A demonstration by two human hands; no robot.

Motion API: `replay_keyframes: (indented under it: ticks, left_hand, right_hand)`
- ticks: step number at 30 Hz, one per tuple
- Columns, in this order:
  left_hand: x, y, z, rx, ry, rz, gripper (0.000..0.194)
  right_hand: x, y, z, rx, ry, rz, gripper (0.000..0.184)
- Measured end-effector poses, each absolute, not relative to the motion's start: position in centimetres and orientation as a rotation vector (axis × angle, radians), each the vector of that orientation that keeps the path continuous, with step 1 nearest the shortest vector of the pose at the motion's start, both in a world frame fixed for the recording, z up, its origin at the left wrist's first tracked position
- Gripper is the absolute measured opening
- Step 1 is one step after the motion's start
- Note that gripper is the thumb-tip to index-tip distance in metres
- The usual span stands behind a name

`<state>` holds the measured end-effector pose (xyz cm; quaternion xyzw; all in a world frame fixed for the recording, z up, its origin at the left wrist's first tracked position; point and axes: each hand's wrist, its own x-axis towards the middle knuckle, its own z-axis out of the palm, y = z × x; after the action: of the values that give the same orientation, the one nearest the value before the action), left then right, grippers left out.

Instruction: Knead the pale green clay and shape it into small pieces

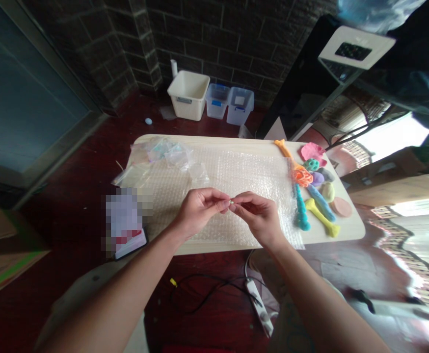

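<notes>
Above the bubble wrap [251, 176], my left hand [203, 208] and my right hand [256, 215] meet fingertip to fingertip. Between them they pinch a small pale greenish-white piece [231, 201], too small to name and mostly covered by the fingers. Both hands are closed in a pinch. To the right of my right hand lie several colourful soft-looking shapes: a teal twisted strip [302, 208], a yellow bone-like shape [323, 218], a blue bar [322, 202] and an orange coil [302, 176].
Clear plastic bags [170, 152] lie at the table's back left. A pixelated box [124, 220] sits by the left edge. On the floor behind are a white basket [190, 95] and two clear bins [239, 108]. A power strip [259, 306] with cables lies below the front edge.
</notes>
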<state>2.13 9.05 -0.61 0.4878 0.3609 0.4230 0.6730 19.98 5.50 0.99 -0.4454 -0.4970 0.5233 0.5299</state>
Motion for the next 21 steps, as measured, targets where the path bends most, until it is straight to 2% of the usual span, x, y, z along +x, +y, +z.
replay_keyframes:
  ticks: [10,21]
  left_hand:
    - [2.17,9.12,-0.16,1.053,0.816,0.971,0.022]
    - [2.23,9.17,-0.46,1.037,0.828,0.976,0.026]
  right_hand:
    - [20.25,5.51,0.75,-1.096,-1.1,1.317,0.023]
    - [20.7,5.41,0.67,-1.167,-1.219,1.217,0.016]
